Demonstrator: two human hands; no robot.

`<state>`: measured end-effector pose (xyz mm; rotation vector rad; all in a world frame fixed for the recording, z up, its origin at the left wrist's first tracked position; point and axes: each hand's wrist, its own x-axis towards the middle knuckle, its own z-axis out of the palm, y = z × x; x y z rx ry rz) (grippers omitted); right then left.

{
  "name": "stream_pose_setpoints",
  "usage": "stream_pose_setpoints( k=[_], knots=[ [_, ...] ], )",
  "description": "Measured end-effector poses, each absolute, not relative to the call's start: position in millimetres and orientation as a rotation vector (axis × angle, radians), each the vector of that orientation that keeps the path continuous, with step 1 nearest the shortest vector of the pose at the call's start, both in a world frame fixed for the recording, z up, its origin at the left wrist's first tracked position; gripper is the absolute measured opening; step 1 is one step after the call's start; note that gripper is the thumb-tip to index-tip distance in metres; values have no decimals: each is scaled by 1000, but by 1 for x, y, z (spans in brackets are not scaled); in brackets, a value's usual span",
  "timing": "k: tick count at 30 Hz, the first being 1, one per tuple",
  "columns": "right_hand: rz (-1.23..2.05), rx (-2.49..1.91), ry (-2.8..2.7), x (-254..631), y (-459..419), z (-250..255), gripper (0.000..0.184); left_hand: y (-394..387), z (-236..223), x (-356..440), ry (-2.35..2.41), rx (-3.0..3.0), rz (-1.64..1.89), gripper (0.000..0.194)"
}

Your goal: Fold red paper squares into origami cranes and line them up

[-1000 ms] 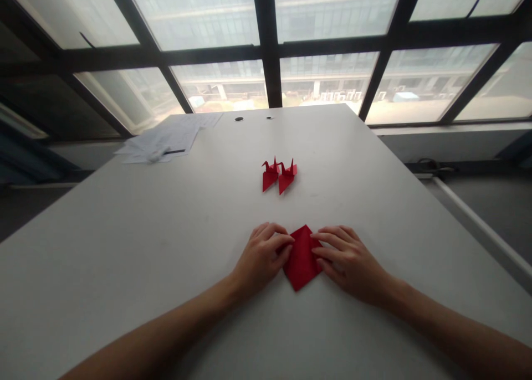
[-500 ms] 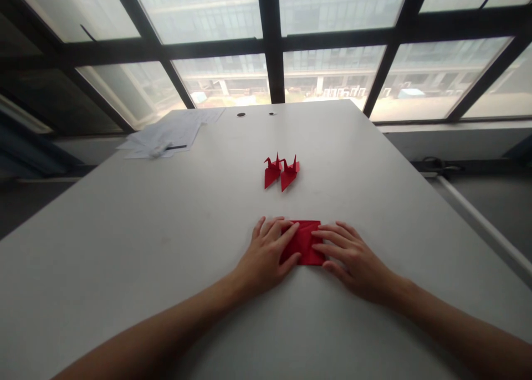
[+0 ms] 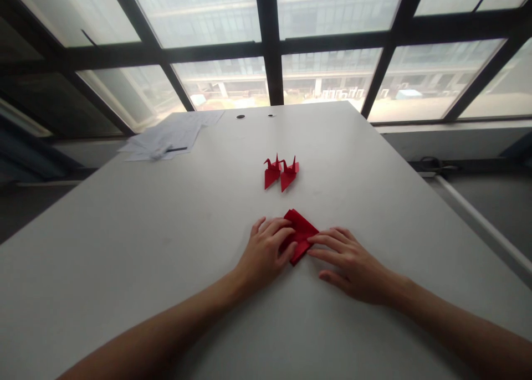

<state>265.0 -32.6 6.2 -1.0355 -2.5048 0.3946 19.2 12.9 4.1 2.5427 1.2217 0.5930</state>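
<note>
The left hand [image 3: 266, 252] lies over the left side of the folded red paper [image 3: 300, 233], its fingers bent and its thumb upon the near part. I cannot tell from my camera whether this hand pinches the sheet or only presses it. The right hand [image 3: 353, 263] is loosely spread: the thumb stands apart from the other fingers, and the fingertips meet the right corner of the red paper. This paper is on the desk [image 3: 208, 203], between the two hands, with one point turned away from me and another toward me.

A little beyond it I see two red paper cranes, the left crane [image 3: 271, 176] and the right crane [image 3: 290, 179], standing side by side and very close. Farther, at the left edge of the desk, there are white sheets [image 3: 166, 133] in a loose pile, with a dark thin stick [image 3: 177, 149] on them. Two round holes [image 3: 240, 117] are near the far edge, and behind is a window with dark frames [image 3: 272, 47].
</note>
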Motion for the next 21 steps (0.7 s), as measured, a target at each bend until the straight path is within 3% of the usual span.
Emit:
stream_pose_setpoints(
  k=[5,10,14,18,21],
  knots=[
    [319,-1145,-2462,262,-33,3,43,13,6,21,1111,2527,522,27],
    [241,-1256,-2394,261,-32,-4,42,12,3,21,999,2618,498,49],
    [263,-1260,-2365,260,-31,-5,35,11,5,21,1095,2667,568,31],
    [256,-1258,-2351,259,-31,-4,34,15,6,19,1087,2666,580,35],
    [264,-1255,-2347,259,-31,-3,34,17,5,17,1069,2639,625,24]
  ],
)
